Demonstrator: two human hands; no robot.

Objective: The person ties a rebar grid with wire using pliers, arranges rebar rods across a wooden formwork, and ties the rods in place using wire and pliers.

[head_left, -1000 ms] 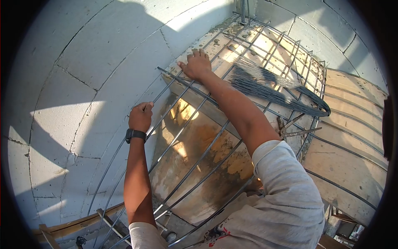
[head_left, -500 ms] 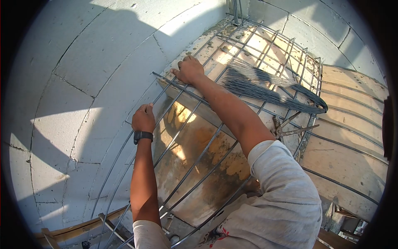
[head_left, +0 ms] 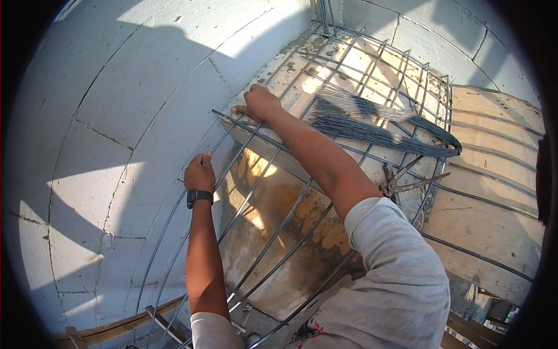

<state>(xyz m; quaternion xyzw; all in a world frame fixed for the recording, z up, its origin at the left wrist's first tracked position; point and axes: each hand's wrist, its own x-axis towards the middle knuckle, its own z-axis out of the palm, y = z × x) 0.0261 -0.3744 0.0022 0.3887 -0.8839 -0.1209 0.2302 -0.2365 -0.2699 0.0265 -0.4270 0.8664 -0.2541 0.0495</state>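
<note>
My left hand (head_left: 199,173), with a dark watch on the wrist, is closed round a long steel rebar (head_left: 160,241) that slants up beside the block wall. Farther up, my right hand (head_left: 261,104) has its fingers curled at the rebar crossing by the near edge of the upper slab. The end of a crosswise rebar (head_left: 219,113) pokes out left of it; its fingertips are partly hidden. A folded bundle of tie wire (head_left: 372,129) lies on the rebar grid (head_left: 349,72), right of my right hand. Below the bundle rest rusty pincers (head_left: 401,179) with spread handles.
A pale block wall (head_left: 110,157) rises on the left. Plywood formwork (head_left: 485,174) with bars across it lies on the right. Beneath the slanting bars is a stained board (head_left: 273,227). Vertical bars (head_left: 324,14) stand in the far corner, and timber (head_left: 110,326) lies below left.
My right hand has shifted slightly down and left along the slab edge, its fingers now lower at the crossing. My left hand keeps its hold on the rebar. The view has tilted slightly.
</note>
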